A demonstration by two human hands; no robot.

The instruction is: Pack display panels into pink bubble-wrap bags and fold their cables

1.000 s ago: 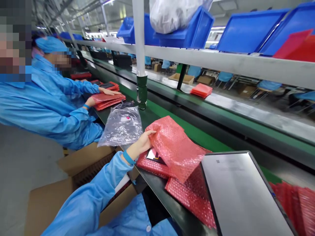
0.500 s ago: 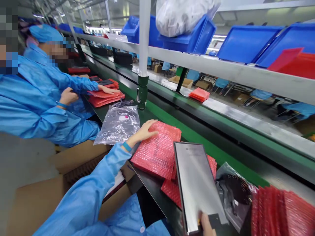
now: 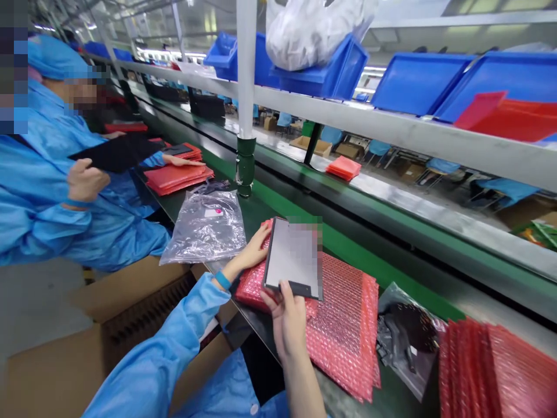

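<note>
My right hand (image 3: 289, 319) grips a flat display panel (image 3: 287, 261) by its near edge, thumb on top. The panel has a silvery back and a dark border, and it is tilted over a stack of red bubble bags (image 3: 250, 290). At the stack's far left side, my left hand (image 3: 252, 249) has its fingers closed at the edge of the top bubble bag, close beside the panel's left edge. Whether the panel's far end is inside that bag I cannot tell. More red bubble bags (image 3: 343, 319) lie flat to the right of the panel.
A clear plastic bag (image 3: 209, 226) lies left of my hands. To the right are a clear bag with dark parts (image 3: 409, 331) and upright bubble bags (image 3: 478, 366). An open carton (image 3: 56, 360) stands below the bench. A co-worker (image 3: 56, 162) at left holds a black sheet (image 3: 117, 152).
My right hand has carried the panel leftward and away from me, onto the bubble bags by my left hand. The co-worker's hand has come up with a black sheet.
</note>
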